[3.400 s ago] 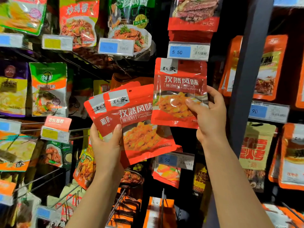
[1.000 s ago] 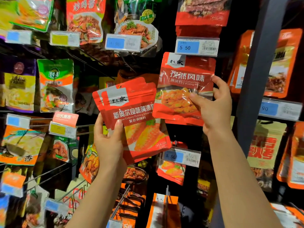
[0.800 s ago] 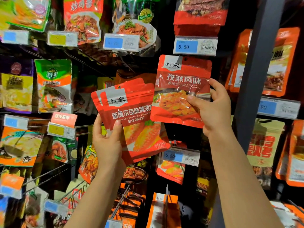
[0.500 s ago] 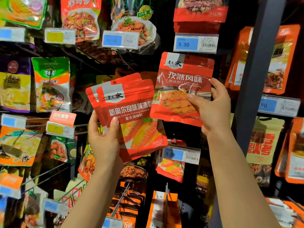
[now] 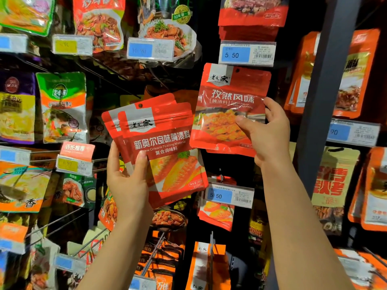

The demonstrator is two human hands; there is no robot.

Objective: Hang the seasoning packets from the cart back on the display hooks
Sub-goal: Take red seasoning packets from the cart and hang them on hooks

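Observation:
My left hand (image 5: pixel 127 181) grips a fanned stack of red seasoning packets (image 5: pixel 165 151), thumb on the front; the front one reads New Orleans pickling material. My right hand (image 5: pixel 266 135) pinches a single red cumin flavour packet (image 5: pixel 228 107) by its right edge, thumb across the front. That packet is held upright just below the 5.50 price tag (image 5: pixel 246 53), its punched hole near the top. The hook behind that tag is hidden.
Hooks full of other seasoning packets cover the wall on the left and above. A dark upright post (image 5: pixel 322 91) stands right of my right hand, with orange packets (image 5: pixel 351 74) beyond it. A second 5.50 tag (image 5: pixel 229 195) hangs below the held packets.
3.4 s ago the left stack's front packet was a cumin one; now the New Orleans packet is in front. Over the last second the right hand's packet has stayed just under the 5.50 tag.

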